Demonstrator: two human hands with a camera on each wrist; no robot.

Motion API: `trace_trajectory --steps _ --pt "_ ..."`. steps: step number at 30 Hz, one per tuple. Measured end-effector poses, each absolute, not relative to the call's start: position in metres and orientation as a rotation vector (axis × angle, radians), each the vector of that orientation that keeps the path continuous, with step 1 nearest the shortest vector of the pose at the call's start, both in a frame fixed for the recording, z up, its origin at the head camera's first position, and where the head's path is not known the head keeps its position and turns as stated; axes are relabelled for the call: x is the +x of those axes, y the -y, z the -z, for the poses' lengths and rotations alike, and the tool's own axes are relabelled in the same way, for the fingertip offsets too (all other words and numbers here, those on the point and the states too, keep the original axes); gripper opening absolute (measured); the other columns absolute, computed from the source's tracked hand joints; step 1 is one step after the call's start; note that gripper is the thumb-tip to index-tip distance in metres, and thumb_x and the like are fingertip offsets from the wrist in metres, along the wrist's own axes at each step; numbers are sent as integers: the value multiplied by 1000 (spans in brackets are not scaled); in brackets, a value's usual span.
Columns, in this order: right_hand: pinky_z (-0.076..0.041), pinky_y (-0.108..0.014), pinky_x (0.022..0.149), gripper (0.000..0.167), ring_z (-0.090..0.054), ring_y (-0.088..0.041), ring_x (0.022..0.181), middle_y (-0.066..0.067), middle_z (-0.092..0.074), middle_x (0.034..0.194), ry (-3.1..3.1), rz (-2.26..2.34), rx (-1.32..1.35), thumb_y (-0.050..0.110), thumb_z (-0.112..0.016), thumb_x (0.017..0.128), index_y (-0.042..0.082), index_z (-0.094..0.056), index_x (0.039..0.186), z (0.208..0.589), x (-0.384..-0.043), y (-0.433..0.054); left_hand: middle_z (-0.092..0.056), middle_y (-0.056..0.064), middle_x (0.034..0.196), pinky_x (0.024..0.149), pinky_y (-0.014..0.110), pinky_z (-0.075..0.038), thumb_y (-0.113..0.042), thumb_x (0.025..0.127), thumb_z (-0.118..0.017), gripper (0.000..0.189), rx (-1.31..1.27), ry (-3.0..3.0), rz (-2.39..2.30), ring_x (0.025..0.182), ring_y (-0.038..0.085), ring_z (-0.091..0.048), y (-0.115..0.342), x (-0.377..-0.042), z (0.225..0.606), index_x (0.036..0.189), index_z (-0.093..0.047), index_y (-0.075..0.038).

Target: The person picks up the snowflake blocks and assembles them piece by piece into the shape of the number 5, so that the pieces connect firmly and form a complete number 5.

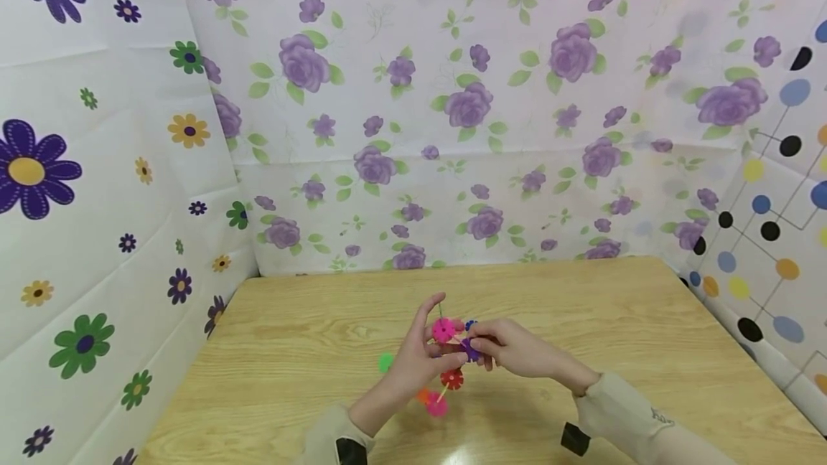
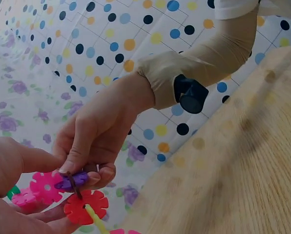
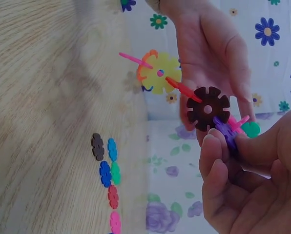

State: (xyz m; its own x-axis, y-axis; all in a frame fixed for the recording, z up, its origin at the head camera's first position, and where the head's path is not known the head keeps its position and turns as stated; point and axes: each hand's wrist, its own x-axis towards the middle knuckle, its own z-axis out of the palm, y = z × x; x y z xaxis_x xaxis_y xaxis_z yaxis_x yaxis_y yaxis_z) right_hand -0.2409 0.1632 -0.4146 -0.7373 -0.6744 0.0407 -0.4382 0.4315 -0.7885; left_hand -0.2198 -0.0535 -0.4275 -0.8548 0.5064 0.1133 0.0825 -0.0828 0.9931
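Observation:
Flower-shaped slotted plastic discs are joined edge to edge into a chain between both hands. My left hand [image 1: 420,354] holds this chain, its index finger pointing up past a pink disc [image 1: 444,330]. My right hand [image 1: 517,346] pinches a purple disc [image 3: 226,134] between thumb and fingers. In the right wrist view, the purple disc meets the edge of a dark brown disc [image 3: 207,108]. A red disc [image 2: 86,207] hangs below the purple one, with a yellow disc [image 3: 161,73] further along the chain.
On the wooden table [image 1: 310,321], loose discs lie in a loose line, among them a black disc [image 3: 97,147], a blue disc [image 3: 105,174] and a red disc [image 3: 113,197]. Patterned cloth [image 1: 388,128] walls in the table at the back and sides.

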Motion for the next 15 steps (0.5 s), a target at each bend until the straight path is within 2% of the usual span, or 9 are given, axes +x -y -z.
trace_trajectory --steps 3,7,11,15 --pt "-45 -19 54 24 -52 -4 59 -7 -62 74 -2414 1215 -955 15 -43 104 10 -63 91 414 -240 -163 -49 22 139 80 31 -59 1 86 -69 93 659 -1943 -1985 108 36 -64 52 -220 428 152 -14 -35" --pt "-46 -19 53 22 -53 -3 59 1 -60 72 -2418 1230 -943 15 -45 103 11 -63 92 413 -238 -163 -49 20 139 74 32 -60 3 83 -72 99 662 -1966 -1953 108 36 -65 51 -221 431 151 -13 -39" --pt "-48 -21 54 22 -56 -6 60 1 -60 72 -2411 1253 -921 14 -45 103 9 -64 94 413 -237 -163 -47 20 140 70 32 -60 0 83 -73 101 650 -1952 -1945 107 33 -66 53 -222 435 150 -12 -43" --pt "-48 -22 55 22 -56 -7 60 -1 -61 72 -2415 1277 -896 15 -45 103 9 -65 97 414 -238 -162 -47 22 139 74 32 -59 -1 85 -71 98 614 -1935 -1984 106 29 -66 54 -223 437 150 -10 -44"
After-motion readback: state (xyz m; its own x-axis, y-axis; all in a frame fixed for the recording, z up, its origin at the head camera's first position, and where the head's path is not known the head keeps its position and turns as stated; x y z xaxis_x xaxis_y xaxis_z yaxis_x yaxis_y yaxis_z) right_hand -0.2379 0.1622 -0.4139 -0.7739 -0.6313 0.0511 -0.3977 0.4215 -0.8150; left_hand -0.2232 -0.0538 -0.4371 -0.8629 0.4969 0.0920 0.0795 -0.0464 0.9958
